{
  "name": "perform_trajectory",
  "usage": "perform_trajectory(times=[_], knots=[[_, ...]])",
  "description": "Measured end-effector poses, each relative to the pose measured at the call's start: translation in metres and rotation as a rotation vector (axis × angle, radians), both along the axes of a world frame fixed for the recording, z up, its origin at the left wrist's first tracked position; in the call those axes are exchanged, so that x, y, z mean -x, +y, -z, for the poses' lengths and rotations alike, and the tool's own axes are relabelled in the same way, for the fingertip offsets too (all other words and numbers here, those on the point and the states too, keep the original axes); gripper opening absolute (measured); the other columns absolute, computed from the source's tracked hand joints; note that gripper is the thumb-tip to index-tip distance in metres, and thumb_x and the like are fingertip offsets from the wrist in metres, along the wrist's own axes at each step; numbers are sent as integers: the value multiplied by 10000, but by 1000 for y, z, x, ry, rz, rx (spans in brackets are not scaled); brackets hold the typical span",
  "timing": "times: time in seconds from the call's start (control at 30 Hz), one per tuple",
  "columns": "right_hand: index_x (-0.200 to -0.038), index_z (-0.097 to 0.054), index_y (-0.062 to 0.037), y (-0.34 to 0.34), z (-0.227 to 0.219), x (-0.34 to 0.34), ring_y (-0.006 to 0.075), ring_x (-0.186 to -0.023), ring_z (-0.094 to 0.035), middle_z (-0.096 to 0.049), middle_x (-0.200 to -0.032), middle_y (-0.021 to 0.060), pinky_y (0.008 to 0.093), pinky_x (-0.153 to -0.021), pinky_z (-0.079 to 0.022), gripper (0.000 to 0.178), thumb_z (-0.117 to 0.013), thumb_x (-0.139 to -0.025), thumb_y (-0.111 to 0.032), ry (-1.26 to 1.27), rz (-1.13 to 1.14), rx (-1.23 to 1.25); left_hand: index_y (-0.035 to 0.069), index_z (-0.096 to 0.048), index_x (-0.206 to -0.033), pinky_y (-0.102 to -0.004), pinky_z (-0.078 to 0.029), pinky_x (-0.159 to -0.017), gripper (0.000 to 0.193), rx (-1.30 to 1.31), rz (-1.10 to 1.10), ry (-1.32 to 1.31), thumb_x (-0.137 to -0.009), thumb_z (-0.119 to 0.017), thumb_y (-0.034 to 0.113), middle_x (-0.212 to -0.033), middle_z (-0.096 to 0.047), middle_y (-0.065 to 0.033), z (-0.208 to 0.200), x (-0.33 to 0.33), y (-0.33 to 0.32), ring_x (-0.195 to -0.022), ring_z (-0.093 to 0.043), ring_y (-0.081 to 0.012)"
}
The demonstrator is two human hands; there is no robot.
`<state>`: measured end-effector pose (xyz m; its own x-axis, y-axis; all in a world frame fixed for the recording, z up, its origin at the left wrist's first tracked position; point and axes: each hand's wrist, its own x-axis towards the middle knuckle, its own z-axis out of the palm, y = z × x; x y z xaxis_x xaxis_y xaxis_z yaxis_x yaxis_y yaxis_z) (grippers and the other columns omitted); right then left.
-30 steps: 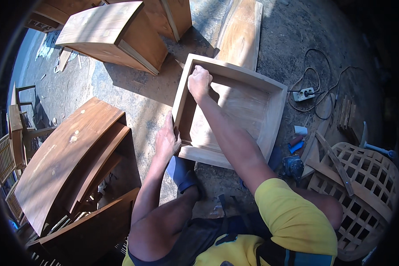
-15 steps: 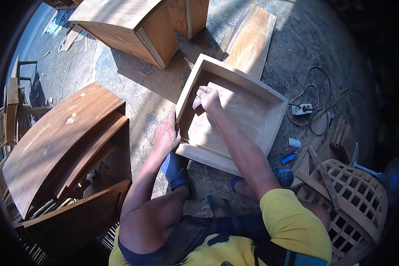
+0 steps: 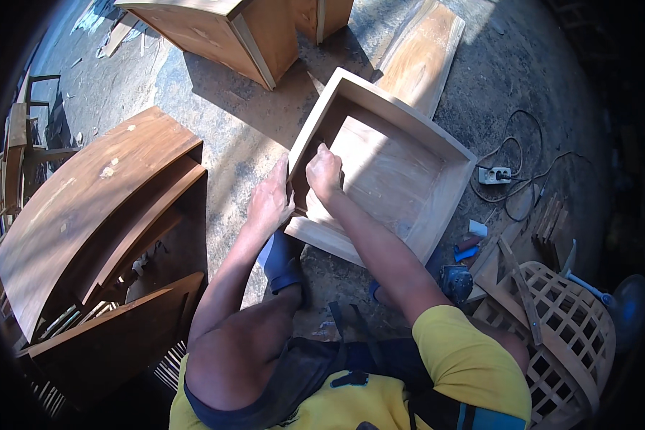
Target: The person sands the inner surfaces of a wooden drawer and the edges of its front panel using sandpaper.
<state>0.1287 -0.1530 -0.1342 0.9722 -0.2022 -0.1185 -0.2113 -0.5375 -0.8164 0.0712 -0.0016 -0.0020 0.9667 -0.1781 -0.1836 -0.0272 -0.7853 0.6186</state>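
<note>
A pale wooden drawer (image 3: pixel 401 118) with raised walls stands tilted in front of me, its inside facing up. My left hand (image 3: pixel 271 197) is wrapped round the drawer's left wall near its lower corner. Inside the box, my right hand (image 3: pixel 325 175) is closed in a fist close to that same wall. In the earlier picture a small purplish piece, which looks like sandpaper, sticks out of this fist; now the fingers hide it. Sunlight falls across the drawer's bottom panel (image 3: pixel 369 172).
Curved brown furniture (image 3: pixel 100 186) stands at my left, a wooden cabinet (image 3: pixel 215 36) ahead. Beyond the drawer lies a board (image 3: pixel 423 57). At right are a power strip (image 3: pixel 493 175) with looping cable, a power tool (image 3: pixel 456 282) and a lattice chair part (image 3: pixel 566 308).
My right fist has shifted down and left along the drawer's inner left wall. My left hand keeps its hold. The whole view has shifted slightly.
</note>
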Motion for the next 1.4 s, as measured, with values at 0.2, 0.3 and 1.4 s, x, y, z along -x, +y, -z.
perform_trajectory(times=[0.2,0.3,1.4], knots=[[-740,-588,33,-9,-31,-105,529,-766,-670,-648,-753,330,582,-699,-509,100,-549,-822,-10,-181,131,102,-10,-375,-1550,-573,-560,-881,683,-22,-17,-57,-915,-616,57,-1228,-656,-349,1,-2,12,-1010,-692,-510],[-673,-568,14,-36,-35,-128,325,-570,-635,-624,-643,218,472,-590,-499,145,-520,-810,21,71,206,-282,5,-349,-1568,-581,-549,-839,729,7,-8,-29,-900,-638,32,-1134,-673,-345,5,1,4,-955,-685,-524],[-772,-748,-25,-76,-46,-131,312,-833,-774,-746,-857,195,422,-730,-621,222,-588,-898,-113,-270,-786,1012,-3,-383,-1571,-533,-573,-940,739,-10,-14,-73,-876,-627,59,-1335,-636,-273,4,0,1,-1068,-695,-459]])
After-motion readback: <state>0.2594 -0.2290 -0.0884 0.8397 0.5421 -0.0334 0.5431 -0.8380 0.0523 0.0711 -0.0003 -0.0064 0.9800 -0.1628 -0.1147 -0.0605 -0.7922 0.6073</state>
